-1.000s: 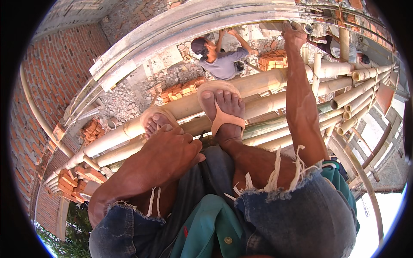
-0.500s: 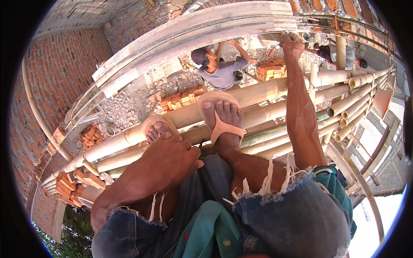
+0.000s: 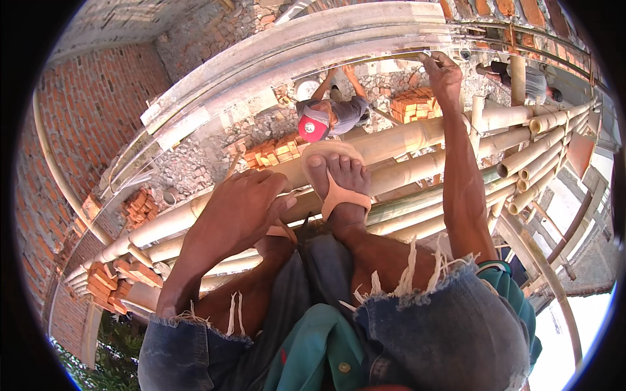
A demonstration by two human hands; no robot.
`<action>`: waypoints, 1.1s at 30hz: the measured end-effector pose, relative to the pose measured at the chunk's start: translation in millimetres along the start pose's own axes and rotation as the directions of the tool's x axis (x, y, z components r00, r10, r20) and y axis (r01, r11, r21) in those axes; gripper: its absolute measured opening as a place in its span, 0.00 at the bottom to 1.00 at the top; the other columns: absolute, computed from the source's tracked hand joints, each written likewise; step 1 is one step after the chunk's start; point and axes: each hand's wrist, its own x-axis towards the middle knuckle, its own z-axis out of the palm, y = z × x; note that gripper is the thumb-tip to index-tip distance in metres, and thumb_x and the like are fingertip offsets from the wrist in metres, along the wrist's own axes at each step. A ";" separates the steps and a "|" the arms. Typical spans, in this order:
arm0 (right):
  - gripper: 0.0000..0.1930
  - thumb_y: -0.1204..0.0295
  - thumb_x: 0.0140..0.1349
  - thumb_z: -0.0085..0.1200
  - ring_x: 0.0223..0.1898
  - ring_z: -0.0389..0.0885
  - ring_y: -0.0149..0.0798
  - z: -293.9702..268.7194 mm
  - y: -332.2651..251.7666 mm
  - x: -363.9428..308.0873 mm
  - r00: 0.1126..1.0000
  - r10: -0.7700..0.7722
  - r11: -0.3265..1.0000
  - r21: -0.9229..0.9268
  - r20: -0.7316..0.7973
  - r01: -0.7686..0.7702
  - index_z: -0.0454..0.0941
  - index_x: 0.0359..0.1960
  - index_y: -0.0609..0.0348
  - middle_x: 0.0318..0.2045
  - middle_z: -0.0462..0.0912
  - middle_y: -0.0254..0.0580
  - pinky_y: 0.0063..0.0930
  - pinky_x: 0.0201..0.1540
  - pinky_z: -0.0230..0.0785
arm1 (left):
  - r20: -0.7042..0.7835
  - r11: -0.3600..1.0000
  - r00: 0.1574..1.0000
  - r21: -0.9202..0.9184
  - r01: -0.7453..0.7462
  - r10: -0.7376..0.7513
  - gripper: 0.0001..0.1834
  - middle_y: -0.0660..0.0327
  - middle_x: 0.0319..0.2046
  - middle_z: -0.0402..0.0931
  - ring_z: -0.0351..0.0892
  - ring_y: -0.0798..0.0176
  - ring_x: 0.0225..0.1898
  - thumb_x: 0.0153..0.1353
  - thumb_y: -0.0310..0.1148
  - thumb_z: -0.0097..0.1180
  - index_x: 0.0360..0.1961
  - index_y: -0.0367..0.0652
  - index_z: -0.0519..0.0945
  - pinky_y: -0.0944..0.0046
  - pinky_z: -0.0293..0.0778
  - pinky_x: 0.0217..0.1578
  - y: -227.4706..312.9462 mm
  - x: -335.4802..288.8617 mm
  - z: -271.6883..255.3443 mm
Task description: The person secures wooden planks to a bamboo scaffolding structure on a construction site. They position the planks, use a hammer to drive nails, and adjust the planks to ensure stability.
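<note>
My right hand is stretched out to the far right, thumb and fingers pinched at the end of a thin yellowish strip, which resembles a measuring tape. Along the pale concrete beam runs the strip, beside a thin white line. Nearer to me, my left hand hovers over my left foot, its fingers loosely bent and thumb apart, with nothing visible in it. My right sandal rests on bamboo poles. Below the beam, a person in a red cap raises both hands towards the strip.
Bricks lie in stacks and in a pile at the left on the bamboo. Rubble covers the ground below. A brick wall rises at the left. Another person bends at the far right, beyond an upright bamboo post.
My left hand has lifted off my left foot, and that foot has drawn back towards me. My right hand has shifted slightly, baring the strip. The person below has tilted their head, showing the red cap.
</note>
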 end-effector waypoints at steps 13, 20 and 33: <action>0.07 0.69 0.66 0.60 0.35 0.83 0.58 167.6 -144.0 -139.5 0.278 -0.570 0.759 0.367 0.773 0.538 0.82 0.42 0.55 0.33 0.85 0.53 0.48 0.40 0.72 | -0.435 0.633 0.800 -0.769 -0.091 -0.413 0.24 0.49 0.45 0.85 0.85 0.62 0.46 0.65 0.34 0.68 0.57 0.32 0.79 0.62 0.81 0.46 -82.7 39.8 73.1; 0.07 0.73 0.62 0.58 0.32 0.81 0.59 218.3 -186.7 -162.7 0.073 -0.524 0.701 0.381 0.849 0.602 0.82 0.40 0.59 0.29 0.83 0.56 0.49 0.36 0.69 | -0.453 0.622 0.697 -0.783 -0.013 -0.556 0.18 0.54 0.38 0.88 0.85 0.68 0.38 0.65 0.36 0.70 0.48 0.33 0.85 0.66 0.82 0.40 -120.1 19.4 74.9; 0.08 0.70 0.64 0.56 0.35 0.80 0.60 290.8 -229.4 -206.2 0.197 -0.631 0.689 0.425 0.750 0.587 0.81 0.35 0.62 0.28 0.80 0.57 0.50 0.39 0.69 | -0.840 0.872 0.237 -0.484 0.079 -0.488 0.15 0.52 0.25 0.83 0.83 0.56 0.24 0.58 0.32 0.72 0.41 0.34 0.84 0.57 0.78 0.29 -157.5 6.8 85.8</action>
